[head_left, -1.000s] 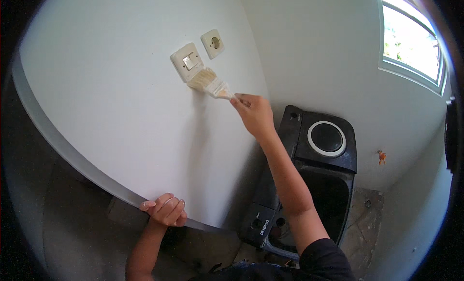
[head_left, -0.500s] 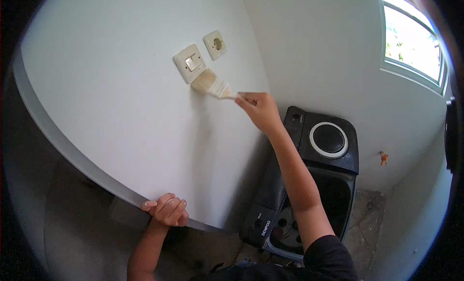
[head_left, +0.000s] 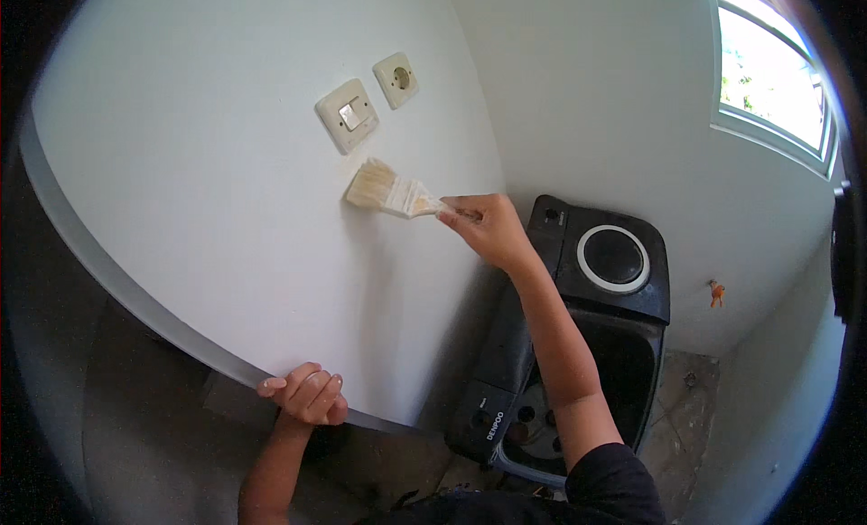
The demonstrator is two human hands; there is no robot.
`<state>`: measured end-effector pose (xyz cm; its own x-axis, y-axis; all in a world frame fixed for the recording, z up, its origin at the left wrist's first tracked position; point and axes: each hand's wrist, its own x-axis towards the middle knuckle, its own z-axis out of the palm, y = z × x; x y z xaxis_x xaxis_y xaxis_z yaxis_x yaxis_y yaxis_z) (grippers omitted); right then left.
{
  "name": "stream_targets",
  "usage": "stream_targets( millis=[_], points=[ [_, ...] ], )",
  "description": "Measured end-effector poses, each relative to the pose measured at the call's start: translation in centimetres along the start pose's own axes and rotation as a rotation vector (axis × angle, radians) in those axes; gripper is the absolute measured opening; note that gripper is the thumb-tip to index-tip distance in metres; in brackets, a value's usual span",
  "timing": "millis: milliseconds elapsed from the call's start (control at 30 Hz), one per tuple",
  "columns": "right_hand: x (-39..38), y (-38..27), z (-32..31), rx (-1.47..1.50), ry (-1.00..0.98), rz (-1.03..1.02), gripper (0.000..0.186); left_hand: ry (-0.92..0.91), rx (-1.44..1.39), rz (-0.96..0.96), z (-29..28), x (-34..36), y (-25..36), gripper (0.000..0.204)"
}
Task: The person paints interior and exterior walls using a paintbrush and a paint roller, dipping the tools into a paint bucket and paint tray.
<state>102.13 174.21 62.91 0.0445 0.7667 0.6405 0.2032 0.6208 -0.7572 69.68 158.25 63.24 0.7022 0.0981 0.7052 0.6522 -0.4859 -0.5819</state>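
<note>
My right hand (head_left: 488, 227) grips the handle of a flat paintbrush (head_left: 386, 191) whose pale bristles press on the white wall (head_left: 199, 182), just below a cream light switch (head_left: 346, 116). A cream round wall socket (head_left: 397, 79) sits up and right of the switch. My left hand (head_left: 305, 394) is curled over the grey lower edge of the wall (head_left: 135, 304), fingers closed around it.
A black twin-tub washing machine (head_left: 596, 281) with a round lid stands below my right arm, in the corner. A window (head_left: 768, 73) is at the upper right. Rough bare floor (head_left: 677, 407) shows beside the machine.
My right hand has drawn the brush downward from the switch plate to the wall below it. My left hand has stayed on the wall edge.
</note>
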Motion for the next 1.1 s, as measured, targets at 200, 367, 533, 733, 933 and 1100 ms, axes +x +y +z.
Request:
stream_targets(
  millis=[200, 367, 533, 733, 933, 1100],
  points=[
    [0.1, -0.4, -0.6, -0.039, 0.056, 0.060, 0.030, -0.019, 0.014, 0.007, -0.1, 0.2, -0.1, 0.017],
    [1.0, -1.2, 0.0, -0.033, 0.086, 0.095, 0.030, -0.017, -0.002, 0.013, 0.0, 0.5, 0.1, 0.017],
    [1.4, -1.8, 0.9, -0.072, 0.053, 0.117, 0.029, -0.010, 0.010, 0.003, 0.0, -0.2, 0.1, 0.018],
    [0.0, -1.8, -0.2, -0.179, 0.006, 0.037, 0.027, 0.013, -0.019, 0.013, 0.2, 0.2, -0.1, 0.017],
    [-0.3, -3.5, -0.5, -0.219, 0.068, 0.072, 0.026, 0.039, -0.051, 0.040, 0.5, -0.1, -0.3, 0.014],
    [0.7, -3.3, 0.8, -0.221, 0.000, 0.128, 0.026, 0.025, -0.025, 0.039, 0.2, 0.3, -0.3, 0.014]
  ],
)
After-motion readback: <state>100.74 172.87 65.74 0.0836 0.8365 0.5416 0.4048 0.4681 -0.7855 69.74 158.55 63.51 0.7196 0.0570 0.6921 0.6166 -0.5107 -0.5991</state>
